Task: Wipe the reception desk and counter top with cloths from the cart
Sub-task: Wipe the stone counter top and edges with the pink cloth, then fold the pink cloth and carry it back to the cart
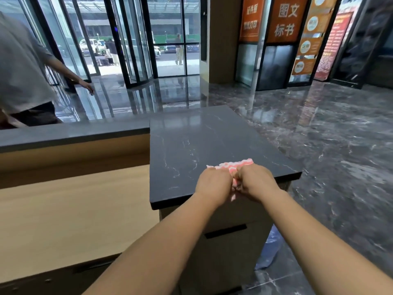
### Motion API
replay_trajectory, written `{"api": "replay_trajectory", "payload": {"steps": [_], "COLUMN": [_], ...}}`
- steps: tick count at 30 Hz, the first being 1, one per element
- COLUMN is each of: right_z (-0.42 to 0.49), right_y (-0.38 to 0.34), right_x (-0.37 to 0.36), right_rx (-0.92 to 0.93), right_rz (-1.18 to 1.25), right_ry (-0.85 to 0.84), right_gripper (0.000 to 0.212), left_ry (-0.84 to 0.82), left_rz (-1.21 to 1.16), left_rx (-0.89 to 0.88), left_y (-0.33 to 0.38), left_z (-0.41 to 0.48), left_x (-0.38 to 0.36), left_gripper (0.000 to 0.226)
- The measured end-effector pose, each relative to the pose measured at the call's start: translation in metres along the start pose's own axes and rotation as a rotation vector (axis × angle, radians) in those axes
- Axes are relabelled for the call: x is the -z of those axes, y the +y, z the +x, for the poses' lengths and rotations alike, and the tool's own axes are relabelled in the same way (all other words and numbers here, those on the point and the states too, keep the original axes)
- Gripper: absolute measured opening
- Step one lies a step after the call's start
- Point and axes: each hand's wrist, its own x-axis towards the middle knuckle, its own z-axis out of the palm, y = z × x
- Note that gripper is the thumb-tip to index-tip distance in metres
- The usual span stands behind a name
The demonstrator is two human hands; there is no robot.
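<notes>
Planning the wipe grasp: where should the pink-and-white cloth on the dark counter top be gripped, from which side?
Grip the cloth at its near bunched edge, coming from above on the near side, where the left hand and right hand hold it. Its far part lies flat on the counter top, likely giving fingers no edge to pinch.

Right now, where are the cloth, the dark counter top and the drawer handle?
cloth [234,164]: head view, its pink and white far edge.
counter top [187,141]: head view, bare stone middle.
drawer handle [225,231]: head view, middle of the dark slot.
</notes>
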Motion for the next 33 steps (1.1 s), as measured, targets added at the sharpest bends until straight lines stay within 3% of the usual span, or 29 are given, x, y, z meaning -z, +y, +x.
{"api": "replay_trajectory", "payload": {"steps": [5,14,18,21,24,28,31,33], "right_z": [-0.008,-0.018,-0.035,-0.045,-0.048,-0.051,-0.05,-0.052], "right_y": [-0.061,-0.139,-0.17,-0.184,-0.186,-0.182,-0.177,-0.175], "right_x": [-0.005,-0.012,-0.019,-0.018,-0.013,0.0,0.009,0.016], "right_rx": [-0.013,-0.037,-0.001,0.034,0.061,-0.018,-0.165,-0.234], "right_rz": [0.028,0.064,0.093,0.155,0.345,0.778,1.133,1.379], "right_ry": [0.006,-0.049,0.097,0.092,0.061,0.149,0.347,0.369], "right_gripper": [0.015,0.018,0.011,0.013,0.014,0.054,0.047,0.044], "left_ry": [0.045,0.098,0.017,-0.073,-0.154,-0.183,-0.244,-0.312], "left_rz": [-0.062,0.064,0.14,0.14,-0.063,-0.478,-0.776,-0.935], "left_rx": [-0.044,-0.067,-0.021,0.012,0.118,0.293,0.444,0.508], "left_y": [-0.053,-0.114,-0.131,-0.147,-0.164,-0.177,-0.184,-0.187], "left_z": [-0.039,-0.086,-0.112,-0.121,-0.121,-0.122,-0.126,-0.127], "left_x": [0.011,0.029,0.047,0.062,0.076,0.102,0.119,0.121], "left_gripper": [0.05,0.044,0.029,0.028,0.024,0.017,0.017,0.021]}}
